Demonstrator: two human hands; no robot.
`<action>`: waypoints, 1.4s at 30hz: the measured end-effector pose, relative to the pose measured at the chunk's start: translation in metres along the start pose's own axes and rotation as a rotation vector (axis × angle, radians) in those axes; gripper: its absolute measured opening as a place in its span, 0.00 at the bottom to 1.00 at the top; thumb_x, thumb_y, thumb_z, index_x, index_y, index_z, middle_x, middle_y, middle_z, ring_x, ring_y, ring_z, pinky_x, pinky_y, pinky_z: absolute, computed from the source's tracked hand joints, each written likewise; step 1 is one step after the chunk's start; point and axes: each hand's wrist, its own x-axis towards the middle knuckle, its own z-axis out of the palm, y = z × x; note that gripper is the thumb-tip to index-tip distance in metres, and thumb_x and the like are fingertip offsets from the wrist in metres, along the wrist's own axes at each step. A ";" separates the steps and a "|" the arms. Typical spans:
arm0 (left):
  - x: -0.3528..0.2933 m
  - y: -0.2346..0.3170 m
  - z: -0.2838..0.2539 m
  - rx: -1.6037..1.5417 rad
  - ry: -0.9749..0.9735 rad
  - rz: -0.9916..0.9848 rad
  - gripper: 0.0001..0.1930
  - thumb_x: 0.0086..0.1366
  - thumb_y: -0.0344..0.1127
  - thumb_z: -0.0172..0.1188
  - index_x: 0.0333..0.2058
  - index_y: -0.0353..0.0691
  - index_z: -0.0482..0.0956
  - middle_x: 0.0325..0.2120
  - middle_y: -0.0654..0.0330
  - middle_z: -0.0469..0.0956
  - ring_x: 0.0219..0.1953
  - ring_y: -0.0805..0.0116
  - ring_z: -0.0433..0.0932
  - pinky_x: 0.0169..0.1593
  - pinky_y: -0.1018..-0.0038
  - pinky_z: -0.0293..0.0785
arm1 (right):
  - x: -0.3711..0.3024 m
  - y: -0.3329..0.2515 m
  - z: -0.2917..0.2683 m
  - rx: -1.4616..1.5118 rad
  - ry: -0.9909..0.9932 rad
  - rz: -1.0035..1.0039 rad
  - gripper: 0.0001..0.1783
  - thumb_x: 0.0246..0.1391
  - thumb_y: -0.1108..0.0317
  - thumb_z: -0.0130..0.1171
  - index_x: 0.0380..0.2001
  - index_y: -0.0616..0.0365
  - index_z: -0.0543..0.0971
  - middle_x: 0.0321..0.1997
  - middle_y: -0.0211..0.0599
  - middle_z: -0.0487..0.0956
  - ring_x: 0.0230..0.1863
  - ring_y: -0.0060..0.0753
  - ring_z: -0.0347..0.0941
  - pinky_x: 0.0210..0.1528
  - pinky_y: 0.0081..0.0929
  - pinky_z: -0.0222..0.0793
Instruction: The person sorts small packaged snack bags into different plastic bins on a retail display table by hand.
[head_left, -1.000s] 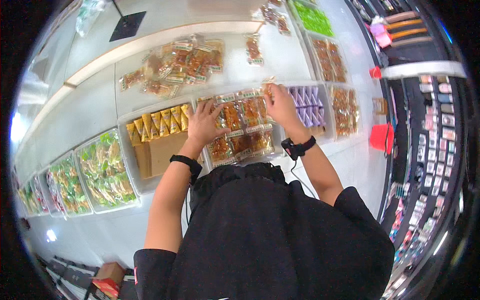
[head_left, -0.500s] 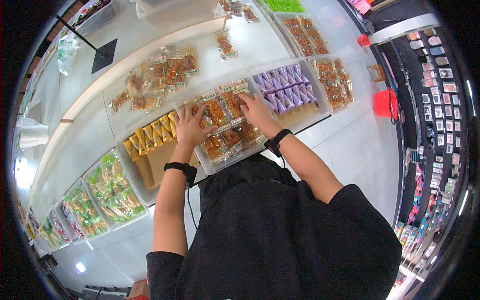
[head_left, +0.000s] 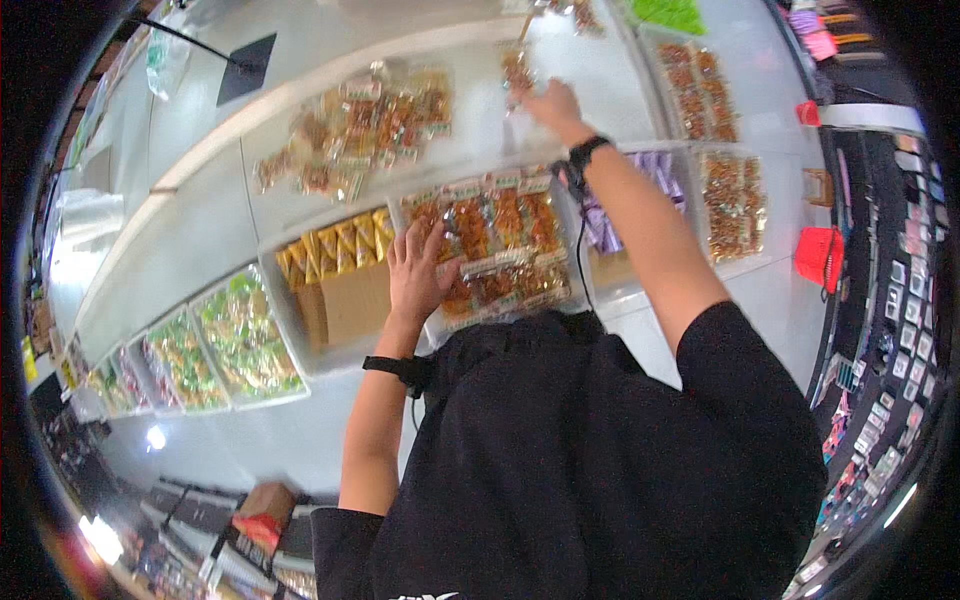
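Observation:
My left hand (head_left: 417,275) lies with its fingers apart over the left side of a clear tray (head_left: 577,290), touching the clear snack packets of brown food (head_left: 505,222) lined up in rows there. My right hand (head_left: 556,106) is stretched across the table, its fingertips at the lower end of a single snack packet (head_left: 516,70). Motion smears those fingers, so whether they grip the packet does not show. A loose pile of similar packets (head_left: 375,120) lies on the table beyond the tray and to its left.
Left of the tray stands a tray of yellow packets (head_left: 345,240); right of it, one with purple packets (head_left: 655,175), partly behind my right forearm. More trays of green-tinted packets (head_left: 248,330) run leftward. A red basket (head_left: 820,257) stands at right.
My right hand has left the tray and reached forward to the single packet on the table. My left hand stays at the tray's left side. The whole view has shifted.

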 end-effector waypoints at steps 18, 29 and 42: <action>-0.093 0.004 -0.001 -0.534 0.330 -0.555 0.18 0.63 0.34 0.59 0.49 0.32 0.71 0.39 0.52 0.78 0.40 0.59 0.77 0.48 0.67 0.72 | -0.171 -0.013 -0.009 0.512 -0.275 -0.402 0.15 0.53 0.62 0.64 0.43 0.57 0.80 0.36 0.33 0.82 0.35 0.24 0.77 0.39 0.25 0.72; -0.088 0.022 -0.004 -0.454 0.188 -0.425 0.13 0.67 0.41 0.55 0.39 0.36 0.80 0.40 0.52 0.74 0.41 0.60 0.76 0.45 0.68 0.72 | -0.203 -0.004 0.064 0.352 -0.380 -0.703 0.12 0.52 0.64 0.57 0.37 0.60 0.81 0.33 0.47 0.81 0.34 0.49 0.77 0.38 0.40 0.71; -0.082 0.028 -0.003 -0.132 0.079 -0.281 0.43 0.50 0.48 0.72 0.63 0.51 0.61 0.45 0.48 0.65 0.46 0.49 0.69 0.49 0.59 0.70 | -0.206 -0.034 0.089 -0.243 -0.387 -0.952 0.24 0.52 0.61 0.54 0.51 0.61 0.74 0.48 0.49 0.73 0.55 0.51 0.68 0.50 0.44 0.71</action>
